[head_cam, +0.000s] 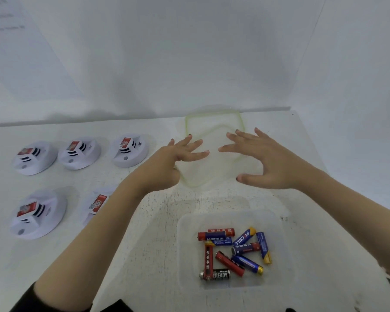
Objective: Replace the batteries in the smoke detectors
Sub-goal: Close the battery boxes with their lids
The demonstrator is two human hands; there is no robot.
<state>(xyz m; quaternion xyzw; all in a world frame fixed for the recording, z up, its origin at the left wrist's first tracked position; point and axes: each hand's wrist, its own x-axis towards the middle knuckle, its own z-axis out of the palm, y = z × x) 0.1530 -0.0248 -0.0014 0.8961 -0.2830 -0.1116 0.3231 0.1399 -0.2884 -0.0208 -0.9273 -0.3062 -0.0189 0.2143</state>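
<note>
Smoke detectors (128, 152): five, white, in two rows on the left of the table (144, 266) (one partly behind the left forearm).
Batteries (232, 251): loose heap in clear tub (182, 255), nearest the person.
Lid (212, 122): clear, green-rimmed, beyond the tub.
Left hand (178, 154): fingers spread over the lid, holding nothing.
Right hand (261, 161): likewise spread, at the lid's right side.

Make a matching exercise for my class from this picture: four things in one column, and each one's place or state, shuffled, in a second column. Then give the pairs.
Column one
1. smoke detectors
2. batteries
3. green-rimmed lid
4. left hand and right hand

Column two
A. in the clear container, nearest the person
B. flat on the table, beyond the container
C. in two rows on the left of the table
D. open, fingers spread, over the lid

Pairs: 1-C, 2-A, 3-B, 4-D.
</note>
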